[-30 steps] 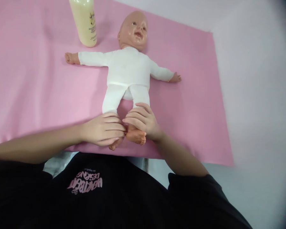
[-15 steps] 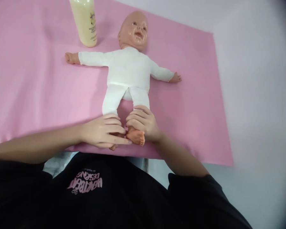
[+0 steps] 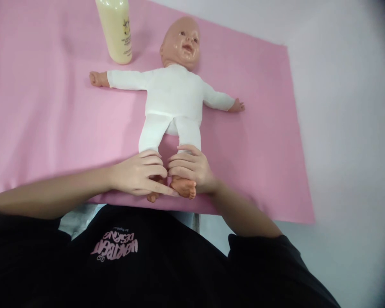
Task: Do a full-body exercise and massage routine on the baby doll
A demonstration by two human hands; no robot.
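A baby doll (image 3: pixel 175 96) in a white suit lies on its back on a pink mat (image 3: pixel 45 119), arms spread, head away from me. My left hand (image 3: pixel 137 174) wraps the ankle of the doll's leg on my left, covering most of that foot. My right hand (image 3: pixel 192 169) grips the other ankle, and the bare foot (image 3: pixel 183 187) sticks out below my fingers. The two hands touch each other near the mat's front edge.
A cream-coloured lotion bottle (image 3: pixel 115 30) stands upright on the mat, left of the doll's head. The mat lies on a pale tabletop (image 3: pixel 340 128) that runs on to the right. My black shirt fills the bottom of the view.
Both hands have stayed on the doll's ankles; my fingers have shifted slightly on the feet. The view has moved a little, so the doll sits a touch lower in frame.
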